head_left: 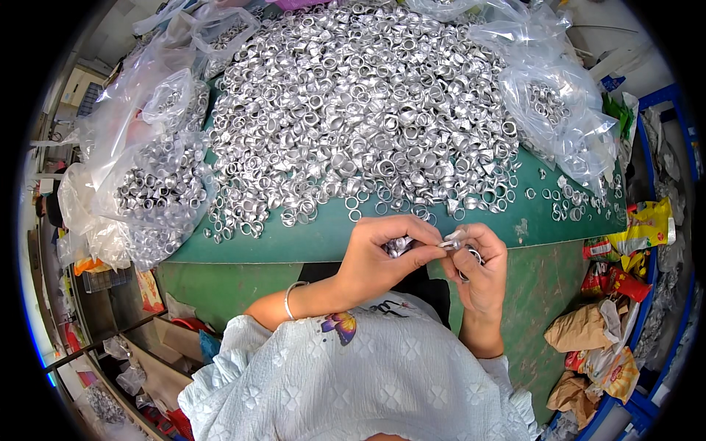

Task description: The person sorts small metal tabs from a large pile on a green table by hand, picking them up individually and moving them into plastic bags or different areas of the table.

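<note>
My left hand (382, 253) is closed, with several silver rings (398, 245) gathered in its curled fingers. Its thumb and forefinger meet at a silver ring (451, 242) between my hands, just past the table's front edge. From the other side, my right hand (482, 272) pinches that same ring. Another ring (474, 255) shows among the right hand's fingers. Beyond both hands, a large heap of silver-coloured metal rings (353, 103) covers most of the green table (294, 246). Fingers partly hide what lies inside each hand.
Clear plastic bags with rings stand at the left (158, 187) and the right (548, 103) of the heap. Loose rings (566, 202) lie near the table's right end. Paper and plastic packages (585, 327) sit by a blue rack (647, 294); an open box (158, 349) is at lower left.
</note>
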A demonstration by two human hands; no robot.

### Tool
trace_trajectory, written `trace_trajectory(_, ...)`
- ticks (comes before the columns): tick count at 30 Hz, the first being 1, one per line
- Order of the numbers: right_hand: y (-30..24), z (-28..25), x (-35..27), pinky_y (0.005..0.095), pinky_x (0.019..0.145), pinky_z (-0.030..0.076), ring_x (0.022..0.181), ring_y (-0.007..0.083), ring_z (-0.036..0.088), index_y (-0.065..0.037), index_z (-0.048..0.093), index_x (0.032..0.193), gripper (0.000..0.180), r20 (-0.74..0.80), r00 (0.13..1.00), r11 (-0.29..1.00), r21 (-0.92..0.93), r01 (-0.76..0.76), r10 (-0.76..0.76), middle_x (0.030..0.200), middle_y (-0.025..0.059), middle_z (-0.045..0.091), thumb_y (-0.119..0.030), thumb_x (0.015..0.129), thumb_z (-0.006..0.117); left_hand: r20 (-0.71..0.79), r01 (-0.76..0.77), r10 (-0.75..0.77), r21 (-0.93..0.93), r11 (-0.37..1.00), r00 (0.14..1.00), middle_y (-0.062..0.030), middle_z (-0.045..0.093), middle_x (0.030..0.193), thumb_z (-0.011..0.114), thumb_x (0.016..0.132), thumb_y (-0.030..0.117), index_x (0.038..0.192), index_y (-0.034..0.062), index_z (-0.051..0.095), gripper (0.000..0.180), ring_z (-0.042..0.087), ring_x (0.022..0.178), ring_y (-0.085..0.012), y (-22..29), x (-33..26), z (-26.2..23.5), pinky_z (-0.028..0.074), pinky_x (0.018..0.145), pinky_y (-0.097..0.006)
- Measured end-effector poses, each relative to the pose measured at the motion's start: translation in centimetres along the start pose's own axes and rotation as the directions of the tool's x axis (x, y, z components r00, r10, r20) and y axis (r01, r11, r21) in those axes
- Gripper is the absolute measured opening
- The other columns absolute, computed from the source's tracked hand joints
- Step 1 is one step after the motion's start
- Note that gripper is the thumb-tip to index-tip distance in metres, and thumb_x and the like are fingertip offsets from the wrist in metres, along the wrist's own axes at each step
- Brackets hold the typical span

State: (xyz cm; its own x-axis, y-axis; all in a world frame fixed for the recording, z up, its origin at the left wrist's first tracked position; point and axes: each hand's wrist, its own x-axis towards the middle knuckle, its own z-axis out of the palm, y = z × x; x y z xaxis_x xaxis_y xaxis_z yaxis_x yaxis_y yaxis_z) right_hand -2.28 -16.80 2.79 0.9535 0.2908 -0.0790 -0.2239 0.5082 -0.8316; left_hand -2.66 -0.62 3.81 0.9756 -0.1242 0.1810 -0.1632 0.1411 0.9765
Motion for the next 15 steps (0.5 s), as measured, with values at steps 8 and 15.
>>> trace_trajectory(8,0.2,-0.1,0.3,0.0167,0.042,0.031,0.051,0.0063,0.047,0.002,0.055,0.087,0.012,-0.04,0.999,1.0,-0.016,-0.026,0.025,0.072,0.0085,0.059,-0.005,0.08,0.061,0.044,0.202,-0.201,-0.023,0.979,0.979,-0.006,0.064,0.075,0.064,0.077,0.004,0.082,-0.0022,0.064,0.008,0.056,0.067,-0.0082,0.0,0.3,-0.4,0.044,0.059,-0.021)
trace_trajectory(15,0.7,-0.4,1.1,0.016,0.04,0.029,0.049,0.0048,0.045,0.002,0.054,0.085,0.01,-0.083,0.995,0.998,-0.003,-0.058,0.057,0.075,0.0131,0.062,-0.008,0.084,0.057,0.101,0.464,-0.464,-0.392,0.795,0.88,-0.0012,0.055,0.063,0.059,0.083,0.009,0.082,-0.0037,0.063,0.014,0.041,0.053,-0.0035,-0.4,0.7,-0.4,0.029,0.045,-0.018)
